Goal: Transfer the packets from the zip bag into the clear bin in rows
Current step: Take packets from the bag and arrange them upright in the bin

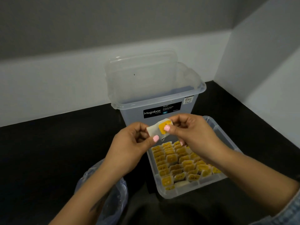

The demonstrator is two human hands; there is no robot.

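Observation:
A white packet with a yellow tag [159, 128] is held up in the air between both hands. My left hand [134, 143] pinches its left end, and my right hand [191, 132] pinches the yellow tag at its right end. Just below them lies the low clear bin [170, 193], filled with several rows of yellow-tagged packets [178, 163]. The zip bag [112, 198], clear and crumpled, lies at the lower left, partly hidden under my left forearm.
A tall clear Megabox tub [155, 96] stands behind the bin, with its lid [141, 62] leaning against the white wall. The floor [48, 151] is black. A wall corner closes in on the right.

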